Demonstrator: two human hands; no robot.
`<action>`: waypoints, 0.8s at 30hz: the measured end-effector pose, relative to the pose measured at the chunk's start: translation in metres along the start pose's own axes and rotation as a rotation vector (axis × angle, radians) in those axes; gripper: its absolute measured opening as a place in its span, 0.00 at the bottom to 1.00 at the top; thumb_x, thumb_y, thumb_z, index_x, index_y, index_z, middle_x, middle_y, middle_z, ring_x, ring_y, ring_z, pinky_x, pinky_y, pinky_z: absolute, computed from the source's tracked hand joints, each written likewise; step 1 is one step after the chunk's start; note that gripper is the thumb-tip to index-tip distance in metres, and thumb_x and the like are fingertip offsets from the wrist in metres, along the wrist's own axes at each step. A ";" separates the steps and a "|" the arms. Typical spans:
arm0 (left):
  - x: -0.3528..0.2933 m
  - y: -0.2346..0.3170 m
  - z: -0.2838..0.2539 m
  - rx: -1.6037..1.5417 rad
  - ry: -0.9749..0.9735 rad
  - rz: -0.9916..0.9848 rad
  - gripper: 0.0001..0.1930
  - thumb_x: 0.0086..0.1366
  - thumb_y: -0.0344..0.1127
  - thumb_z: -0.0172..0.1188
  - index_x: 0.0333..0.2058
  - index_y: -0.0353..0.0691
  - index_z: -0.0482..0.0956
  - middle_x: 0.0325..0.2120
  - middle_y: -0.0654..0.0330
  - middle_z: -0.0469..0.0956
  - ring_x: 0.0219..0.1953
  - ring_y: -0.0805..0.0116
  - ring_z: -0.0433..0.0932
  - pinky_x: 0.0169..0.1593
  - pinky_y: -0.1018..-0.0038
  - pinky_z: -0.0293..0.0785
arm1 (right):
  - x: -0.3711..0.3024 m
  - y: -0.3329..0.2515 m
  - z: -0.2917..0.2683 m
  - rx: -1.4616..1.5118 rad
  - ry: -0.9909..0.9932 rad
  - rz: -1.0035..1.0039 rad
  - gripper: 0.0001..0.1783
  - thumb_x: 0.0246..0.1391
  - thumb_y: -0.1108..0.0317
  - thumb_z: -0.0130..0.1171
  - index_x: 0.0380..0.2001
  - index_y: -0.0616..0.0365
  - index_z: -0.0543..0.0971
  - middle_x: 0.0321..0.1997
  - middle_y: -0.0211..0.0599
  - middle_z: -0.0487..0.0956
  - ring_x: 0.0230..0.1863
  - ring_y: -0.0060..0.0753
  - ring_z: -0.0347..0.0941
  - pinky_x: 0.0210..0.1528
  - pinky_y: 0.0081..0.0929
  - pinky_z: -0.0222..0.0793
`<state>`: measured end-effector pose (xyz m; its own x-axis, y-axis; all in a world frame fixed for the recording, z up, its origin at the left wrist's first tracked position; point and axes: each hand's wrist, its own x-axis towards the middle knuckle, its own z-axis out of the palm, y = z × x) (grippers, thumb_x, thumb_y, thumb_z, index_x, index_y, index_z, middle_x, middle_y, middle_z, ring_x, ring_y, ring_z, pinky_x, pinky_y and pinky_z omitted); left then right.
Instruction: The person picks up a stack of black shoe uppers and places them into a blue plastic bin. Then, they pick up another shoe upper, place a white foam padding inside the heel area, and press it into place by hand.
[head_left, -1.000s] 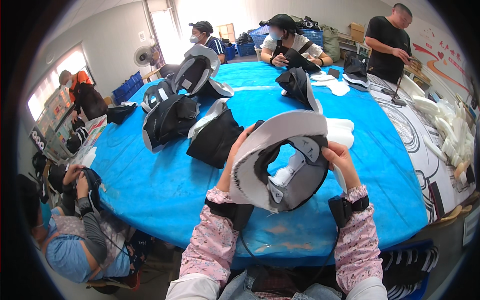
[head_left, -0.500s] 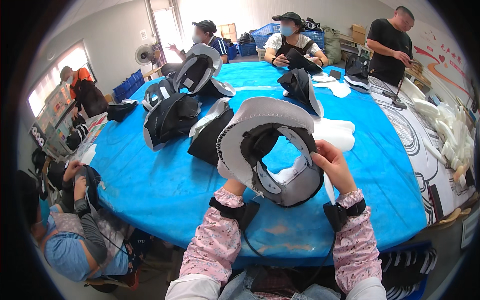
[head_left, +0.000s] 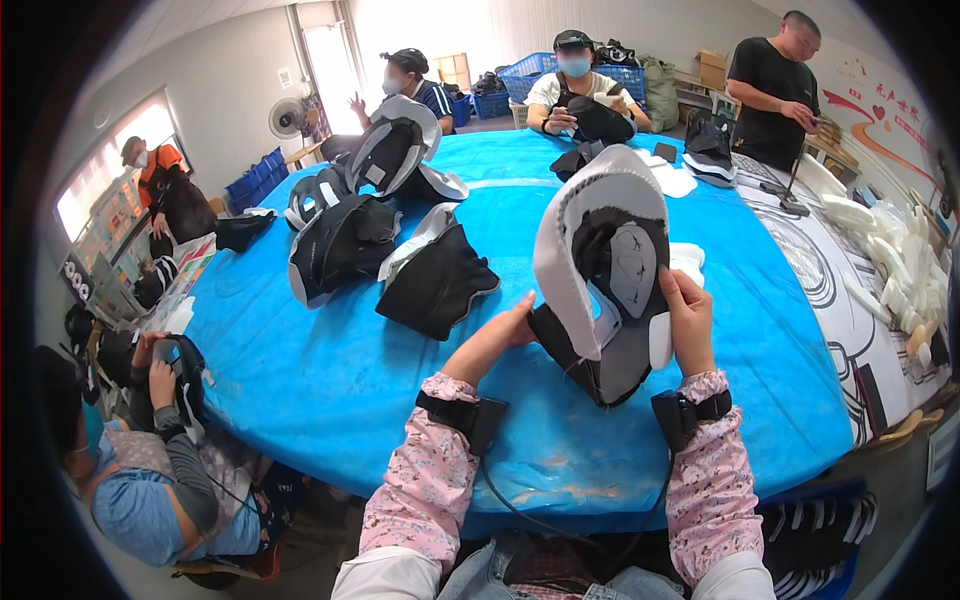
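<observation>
I hold a helmet liner, grey foam outside and black padded fabric inside, upright on edge above the blue table cover. My left hand grips its lower left edge. My right hand holds its right side, with the fingers on a white pad at the rim. Both wrists carry black strapped devices with cables, and my sleeves are pink and floral.
Several more black and grey liners lie on the table's left and far parts, with white pads behind the held one. People sit around the table; one crouches at lower left. White foam pieces are stacked at right.
I have turned the liner from lying open and wide to standing on edge, narrower and tilted right. My left hand has slid to its lower edge; my right has stayed on the right rim.
</observation>
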<state>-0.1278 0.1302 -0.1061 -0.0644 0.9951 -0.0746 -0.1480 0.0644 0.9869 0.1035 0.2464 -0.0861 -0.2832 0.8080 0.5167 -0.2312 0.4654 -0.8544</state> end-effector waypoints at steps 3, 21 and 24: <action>0.005 -0.007 -0.010 0.151 -0.029 -0.058 0.28 0.65 0.55 0.43 0.50 0.35 0.70 0.43 0.59 0.74 0.43 0.73 0.72 0.51 0.75 0.63 | -0.001 0.000 0.005 -0.057 0.005 -0.057 0.13 0.57 0.63 0.52 0.29 0.63 0.77 0.25 0.19 0.73 0.27 0.09 0.62 0.28 0.11 0.57; 0.008 -0.003 -0.014 0.081 0.234 0.324 0.16 0.59 0.36 0.57 0.44 0.34 0.74 0.37 0.62 0.76 0.38 0.77 0.73 0.44 0.79 0.68 | -0.003 -0.005 0.004 -0.063 -0.082 -0.074 0.10 0.56 0.68 0.54 0.30 0.66 0.76 0.25 0.23 0.72 0.29 0.13 0.64 0.30 0.13 0.59; 0.022 -0.027 -0.041 0.040 0.219 0.505 0.14 0.60 0.33 0.53 0.45 0.36 0.72 0.37 0.61 0.76 0.37 0.74 0.74 0.42 0.77 0.70 | -0.008 -0.008 0.016 -0.037 -0.144 -0.067 0.09 0.55 0.69 0.55 0.30 0.66 0.76 0.25 0.24 0.73 0.27 0.13 0.63 0.28 0.13 0.59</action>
<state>-0.1654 0.1470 -0.1405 -0.3223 0.8644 0.3858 -0.0082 -0.4101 0.9120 0.0930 0.2305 -0.0825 -0.3999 0.7154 0.5729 -0.2201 0.5319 -0.8177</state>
